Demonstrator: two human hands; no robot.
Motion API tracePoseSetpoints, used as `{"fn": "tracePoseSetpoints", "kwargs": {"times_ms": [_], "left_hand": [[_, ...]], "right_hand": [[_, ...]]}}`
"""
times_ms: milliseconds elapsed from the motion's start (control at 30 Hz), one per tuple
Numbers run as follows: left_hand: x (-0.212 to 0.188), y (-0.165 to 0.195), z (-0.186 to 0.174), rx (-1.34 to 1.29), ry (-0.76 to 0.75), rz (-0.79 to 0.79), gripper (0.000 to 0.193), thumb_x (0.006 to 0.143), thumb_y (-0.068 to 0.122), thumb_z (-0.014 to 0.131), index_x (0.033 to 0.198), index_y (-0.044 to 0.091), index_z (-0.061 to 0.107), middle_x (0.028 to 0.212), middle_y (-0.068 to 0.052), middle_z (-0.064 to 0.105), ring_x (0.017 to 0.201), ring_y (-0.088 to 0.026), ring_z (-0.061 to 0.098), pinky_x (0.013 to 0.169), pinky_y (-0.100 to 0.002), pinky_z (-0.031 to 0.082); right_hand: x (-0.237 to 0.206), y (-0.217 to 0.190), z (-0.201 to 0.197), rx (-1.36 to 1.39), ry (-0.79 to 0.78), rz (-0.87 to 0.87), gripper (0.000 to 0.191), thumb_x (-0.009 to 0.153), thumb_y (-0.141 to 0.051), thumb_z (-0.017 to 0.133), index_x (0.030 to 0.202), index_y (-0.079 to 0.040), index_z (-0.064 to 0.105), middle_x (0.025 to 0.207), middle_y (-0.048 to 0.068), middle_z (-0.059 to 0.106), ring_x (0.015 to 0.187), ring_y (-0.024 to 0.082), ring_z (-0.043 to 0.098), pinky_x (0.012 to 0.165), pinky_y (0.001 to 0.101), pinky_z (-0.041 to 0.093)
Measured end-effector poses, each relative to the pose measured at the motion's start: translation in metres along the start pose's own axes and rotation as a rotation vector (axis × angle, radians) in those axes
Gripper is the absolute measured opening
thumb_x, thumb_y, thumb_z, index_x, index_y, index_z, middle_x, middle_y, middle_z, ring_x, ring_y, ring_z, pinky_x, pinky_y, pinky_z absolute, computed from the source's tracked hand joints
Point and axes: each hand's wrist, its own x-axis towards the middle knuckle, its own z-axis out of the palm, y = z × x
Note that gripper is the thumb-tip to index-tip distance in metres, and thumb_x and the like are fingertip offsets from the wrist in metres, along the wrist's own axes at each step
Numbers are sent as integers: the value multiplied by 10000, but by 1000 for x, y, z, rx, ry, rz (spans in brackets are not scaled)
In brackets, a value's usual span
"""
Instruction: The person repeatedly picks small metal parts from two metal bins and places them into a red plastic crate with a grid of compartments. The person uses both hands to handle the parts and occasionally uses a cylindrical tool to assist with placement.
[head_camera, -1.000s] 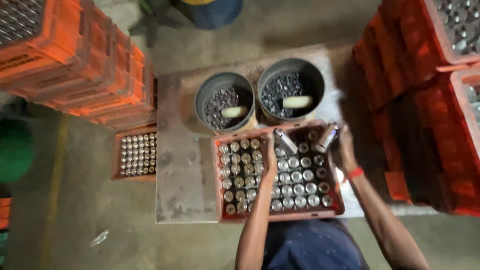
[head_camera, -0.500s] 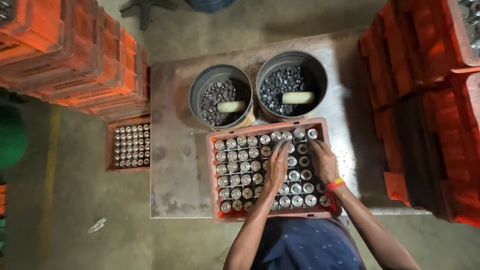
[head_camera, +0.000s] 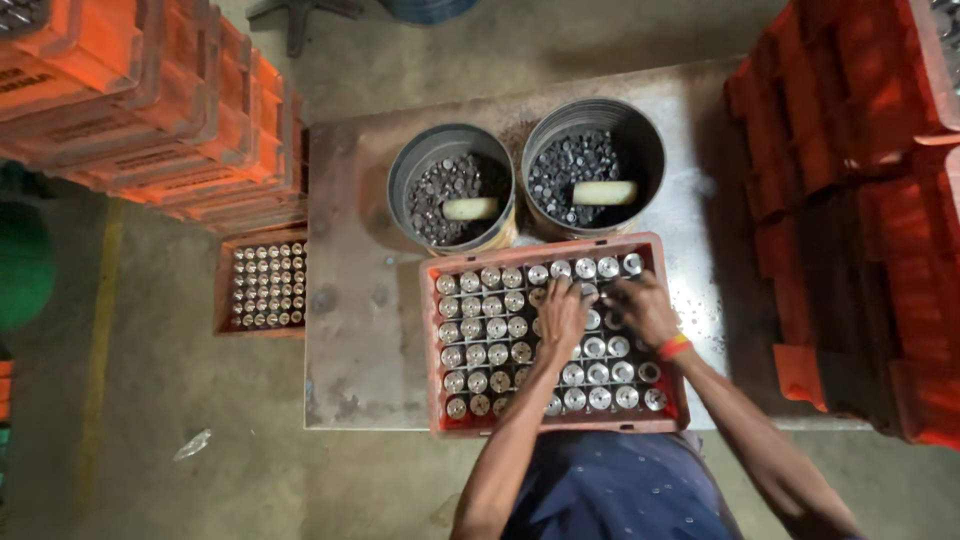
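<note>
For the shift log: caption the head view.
Both hands, left and right, rest on metal cylinders in a red crate.

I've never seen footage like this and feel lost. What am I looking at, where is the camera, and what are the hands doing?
The camera sits on a person's head and looks straight down. Both are bare human hands, no machine. On a metal table stands a red crate filled with upright metal cylinders. The left hand and right hand rest on the cylinders near the crate's middle; whether either grips one is unclear. Behind it stand two buckets of small dark parts. Orange crates are stacked at both sides.
</note>
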Motion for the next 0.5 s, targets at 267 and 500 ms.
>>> {"fn": "tracePoseSetpoints", "kwargs": {"times_ms": [267, 500], "left_hand": [[-22, 19, -37, -1309, -34, -660, 527, 968, 572, 460, 1076, 107, 684, 743, -50, 671, 593, -158, 599, 531, -330, 500], [-38, 11, -18, -163, 41, 5, 475, 913, 188, 712, 1376, 104, 642, 1304, -243, 595, 729, -208, 651, 562, -311, 581]], "right_hand": [[-27, 19, -15, 835, 364, 388, 361, 1075, -329, 635, 1223, 1, 653, 1097, 134, 711, 989, 215, 663, 892, 363, 552], [-47, -7, 14, -14, 67, 223, 451, 938, -279, 744, 1213, 33, 569, 1077, 259, 638, 909, 429, 661, 787, 498, 539]]}}
